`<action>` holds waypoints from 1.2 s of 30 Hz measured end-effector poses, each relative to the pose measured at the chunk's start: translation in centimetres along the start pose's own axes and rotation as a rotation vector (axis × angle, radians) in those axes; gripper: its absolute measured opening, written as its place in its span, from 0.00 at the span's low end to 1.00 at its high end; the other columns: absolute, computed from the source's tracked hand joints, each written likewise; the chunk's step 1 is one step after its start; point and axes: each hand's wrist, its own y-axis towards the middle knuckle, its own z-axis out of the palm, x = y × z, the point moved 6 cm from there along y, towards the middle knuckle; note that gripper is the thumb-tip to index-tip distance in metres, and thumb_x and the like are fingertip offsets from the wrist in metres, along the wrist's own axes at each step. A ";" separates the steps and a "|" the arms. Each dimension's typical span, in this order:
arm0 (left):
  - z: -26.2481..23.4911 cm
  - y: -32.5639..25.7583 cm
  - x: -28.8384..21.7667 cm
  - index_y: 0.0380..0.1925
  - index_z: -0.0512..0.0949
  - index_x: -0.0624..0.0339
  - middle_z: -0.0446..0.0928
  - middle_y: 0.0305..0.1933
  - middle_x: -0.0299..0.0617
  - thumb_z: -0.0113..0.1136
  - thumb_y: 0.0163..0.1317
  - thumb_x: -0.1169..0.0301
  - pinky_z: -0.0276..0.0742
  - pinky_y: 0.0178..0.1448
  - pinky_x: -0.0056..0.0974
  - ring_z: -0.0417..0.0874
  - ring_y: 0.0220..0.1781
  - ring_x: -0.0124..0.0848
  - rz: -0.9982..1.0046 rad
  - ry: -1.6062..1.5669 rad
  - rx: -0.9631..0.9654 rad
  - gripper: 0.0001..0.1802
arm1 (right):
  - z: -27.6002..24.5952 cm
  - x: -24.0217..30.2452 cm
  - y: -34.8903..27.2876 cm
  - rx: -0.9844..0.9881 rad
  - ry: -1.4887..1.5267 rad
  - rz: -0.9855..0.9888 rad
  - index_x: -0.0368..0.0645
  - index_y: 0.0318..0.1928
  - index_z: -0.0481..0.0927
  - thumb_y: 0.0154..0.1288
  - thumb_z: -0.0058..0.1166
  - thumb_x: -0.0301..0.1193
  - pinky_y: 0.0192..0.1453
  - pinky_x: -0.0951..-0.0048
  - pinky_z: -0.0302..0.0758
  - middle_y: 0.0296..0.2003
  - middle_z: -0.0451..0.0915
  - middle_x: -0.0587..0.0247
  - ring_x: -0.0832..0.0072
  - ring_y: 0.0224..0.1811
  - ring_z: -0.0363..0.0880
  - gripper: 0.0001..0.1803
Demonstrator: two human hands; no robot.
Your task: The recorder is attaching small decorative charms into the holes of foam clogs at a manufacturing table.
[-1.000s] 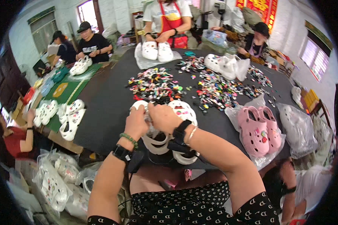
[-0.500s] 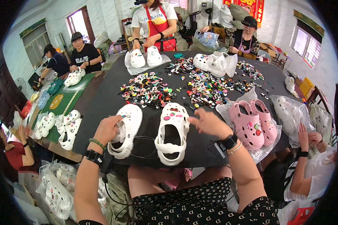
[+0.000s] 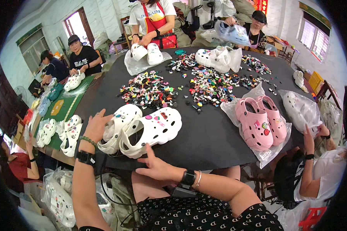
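Observation:
Two white clogs stand side by side in front of me: the left clog (image 3: 123, 114) and, overlapping it, the right clog (image 3: 162, 125), turned with its toe to the right. Small colourful charms sit on their uppers. My left hand (image 3: 95, 125) lies against the outer side of the left clog, fingers apart. With fingers stretched out, my right hand (image 3: 158, 166) has its index fingertip against the side of the right clog near the heel strap. Clear plastic shows inside the left clog's heel opening.
Piles of loose shoe charms (image 3: 148, 90) lie beyond the clogs on the black table (image 3: 204, 142). Pink clogs (image 3: 254, 123) rest on plastic at the right. Across the table a person in a red apron (image 3: 154, 23) handles white clogs (image 3: 155, 54). A person's hands at the right touch bagged clogs (image 3: 298, 107).
The right clog has swung its toe rightward and come over against the left clog. My right hand has moved down and left to its near side; my left hand has shifted left.

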 end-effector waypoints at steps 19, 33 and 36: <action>8.0 2.6 -12.0 0.53 0.74 0.67 0.79 0.53 0.47 0.51 0.72 0.56 0.78 0.56 0.41 0.82 0.49 0.36 -0.499 -2.041 0.328 0.23 | -19.2 3.2 -4.3 -0.193 -0.751 -0.069 0.40 0.43 0.82 0.61 0.56 0.33 0.44 0.62 0.79 0.36 0.84 0.51 0.58 0.38 0.84 0.13; 8.3 0.8 -15.5 0.51 0.75 0.75 0.82 0.45 0.47 0.60 0.65 0.71 0.82 0.49 0.36 0.85 0.44 0.34 -0.620 -2.053 0.181 0.18 | -31.4 -0.8 5.8 -0.392 -1.192 0.138 0.43 0.45 0.77 0.41 0.77 0.38 0.53 0.56 0.75 0.45 0.79 0.53 0.54 0.51 0.77 0.29; 7.7 -0.1 -16.9 0.54 0.74 0.72 0.81 0.48 0.46 0.59 0.66 0.72 0.82 0.49 0.36 0.85 0.45 0.32 -0.500 -2.043 0.169 0.19 | -32.0 -2.3 6.4 -0.354 -1.139 0.192 0.42 0.42 0.78 0.41 0.76 0.36 0.50 0.57 0.76 0.44 0.82 0.55 0.56 0.48 0.80 0.27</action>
